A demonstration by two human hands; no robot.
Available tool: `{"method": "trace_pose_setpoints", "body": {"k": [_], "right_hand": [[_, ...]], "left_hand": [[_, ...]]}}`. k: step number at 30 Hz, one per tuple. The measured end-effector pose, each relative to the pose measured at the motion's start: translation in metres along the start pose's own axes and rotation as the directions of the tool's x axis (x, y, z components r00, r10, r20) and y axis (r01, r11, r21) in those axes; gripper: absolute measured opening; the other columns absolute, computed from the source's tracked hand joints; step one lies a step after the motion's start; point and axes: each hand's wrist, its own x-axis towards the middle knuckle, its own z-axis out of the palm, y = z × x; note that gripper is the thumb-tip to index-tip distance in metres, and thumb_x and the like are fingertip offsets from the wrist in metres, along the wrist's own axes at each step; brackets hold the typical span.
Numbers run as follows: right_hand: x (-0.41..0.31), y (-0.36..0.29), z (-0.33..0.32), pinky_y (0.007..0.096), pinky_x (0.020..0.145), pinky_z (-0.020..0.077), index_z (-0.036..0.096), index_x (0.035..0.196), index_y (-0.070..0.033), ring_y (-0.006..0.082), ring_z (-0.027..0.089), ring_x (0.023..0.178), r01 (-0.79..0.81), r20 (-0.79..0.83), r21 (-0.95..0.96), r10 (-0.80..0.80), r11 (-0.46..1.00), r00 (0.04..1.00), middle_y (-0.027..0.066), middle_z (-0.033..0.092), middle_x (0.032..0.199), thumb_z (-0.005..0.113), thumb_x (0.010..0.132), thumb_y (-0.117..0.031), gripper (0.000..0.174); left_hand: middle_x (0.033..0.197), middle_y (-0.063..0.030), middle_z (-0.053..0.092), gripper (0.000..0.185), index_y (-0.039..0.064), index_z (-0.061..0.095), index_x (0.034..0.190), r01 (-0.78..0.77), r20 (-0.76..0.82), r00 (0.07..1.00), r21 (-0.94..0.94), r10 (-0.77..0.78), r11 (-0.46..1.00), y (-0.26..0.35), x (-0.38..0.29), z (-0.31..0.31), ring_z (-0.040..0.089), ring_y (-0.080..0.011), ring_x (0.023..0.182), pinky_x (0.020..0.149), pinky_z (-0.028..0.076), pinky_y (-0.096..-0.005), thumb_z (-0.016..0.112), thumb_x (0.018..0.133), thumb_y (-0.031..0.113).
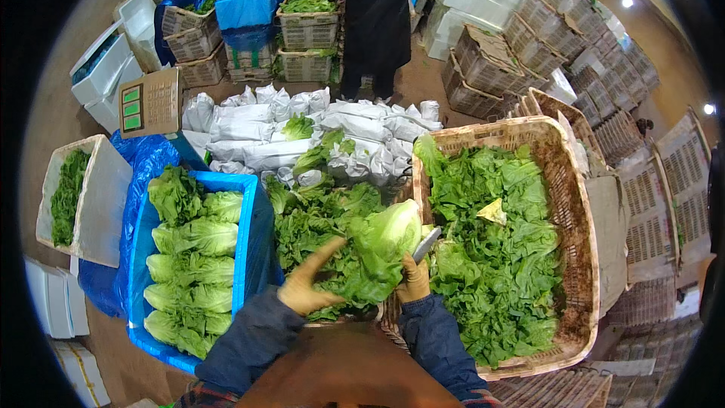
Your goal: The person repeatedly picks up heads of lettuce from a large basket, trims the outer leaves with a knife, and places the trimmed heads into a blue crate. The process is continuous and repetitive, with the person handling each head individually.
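A head of romaine-type lettuce (391, 238) is in front of me, its pale base tilted up and to the right. My right hand (414, 280), in a tan glove, grips a knife whose metal blade (426, 245) lies beside the base of that head. Whether this hand also supports the lettuce I cannot tell; the knife's handle is hidden. My left hand (311, 280), gloved and slightly blurred, is spread just left of the head with nothing in its fingers. Loose green leaves (317, 226) lie beneath and behind both hands.
At right stands a brown plastic crate (589, 294) full of lettuce. A blue-lined box (249, 192) at left contains lettuce heads in rows. White wrapped bundles (243, 122) and a scale display (150, 102) are beyond. A person (376, 22) in dark clothing stands behind the bundles.
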Motion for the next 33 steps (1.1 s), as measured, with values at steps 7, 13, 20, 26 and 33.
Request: {"method": "trace_pose_setpoints", "body": {"k": [7, 13, 20, 26, 33], "right_hand": [[0.004, -0.076, 0.051, 0.0346, 0.084, 0.0533, 0.065, 0.129, -0.006, 0.0198, 0.065, 0.096, 0.607, 0.424, -0.780, -0.584, 0.152, 0.692, 0.0108, 0.071, 0.103, 0.088, 0.073, -0.015, 0.061], [0.034, -0.079, 0.089, 0.0322, 0.082, 0.0547, 0.065, 0.122, 0.003, 0.0175, 0.068, 0.087, 0.164, 0.387, -0.363, -0.012, 0.917, 0.922, 0.0066, 0.072, 0.104, 0.083, 0.081, -0.017, 0.050], [0.035, 0.043, 0.124, 0.0337, 0.076, 0.0563, 0.061, 0.122, 0.001, 0.0177, 0.068, 0.091, -0.627, 0.595, -0.182, 0.593, 0.757, 0.543, 0.0073, 0.068, 0.107, 0.065, 0.098, -0.022, 0.034], [0.015, 0.129, 0.219, 0.0314, 0.092, 0.0490, 0.052, 0.137, -0.004, 0.0168, 0.058, 0.110, -0.045, 0.548, -0.529, 0.381, 0.848, 0.745, 0.0076, 0.061, 0.125, 0.066, 0.094, -0.002, 0.045], [0.000, 0.114, 0.321, 0.0262, 0.080, 0.0478, 0.059, 0.133, -0.007, 0.0101, 0.058, 0.094, 0.131, 0.683, -0.525, 0.325, 0.841, 0.654, 0.0030, 0.064, 0.118, 0.074, 0.088, -0.006, 0.048]], "left_hand": [[0.149, -0.0144, 0.047, 0.077, 0.005, 0.043, 0.148, 0.256, -0.525, 0.839, 0.150, -0.143, 0.955, 0.052, -0.014, -0.101, 0.043, -0.0271, 0.140, 0.113, 0.036, -0.0429, 0.075, 0.079, 0.011], [0.160, -0.0267, 0.024, 0.131, 0.003, 0.003, 0.159, 0.087, -0.250, 0.968, 0.428, 0.026, 0.899, 0.046, 0.021, -0.051, 0.026, -0.0402, 0.147, 0.121, 0.025, -0.0402, 0.088, 0.070, 0.049], [0.146, -0.0132, 0.050, 0.094, 0.005, 0.038, 0.149, 0.219, -0.190, 0.954, -0.086, -0.232, 0.972, -0.009, -0.044, -0.012, 0.043, -0.0217, 0.136, 0.114, 0.035, -0.0394, 0.089, 0.074, 0.032], [0.134, -0.0112, 0.061, 0.065, 0.002, 0.052, 0.136, -0.005, -0.685, 0.564, -0.561, -0.461, 0.828, -0.018, -0.126, -0.032, 0.057, -0.0228, 0.120, 0.103, 0.045, -0.0383, 0.083, 0.082, 0.019], [0.125, -0.0139, 0.064, 0.071, 0.000, 0.046, 0.136, -0.071, -0.887, 0.217, -0.432, -0.408, 0.899, -0.062, -0.172, -0.143, 0.063, -0.0245, 0.113, 0.096, 0.052, -0.0373, 0.084, 0.075, 0.003]]}}
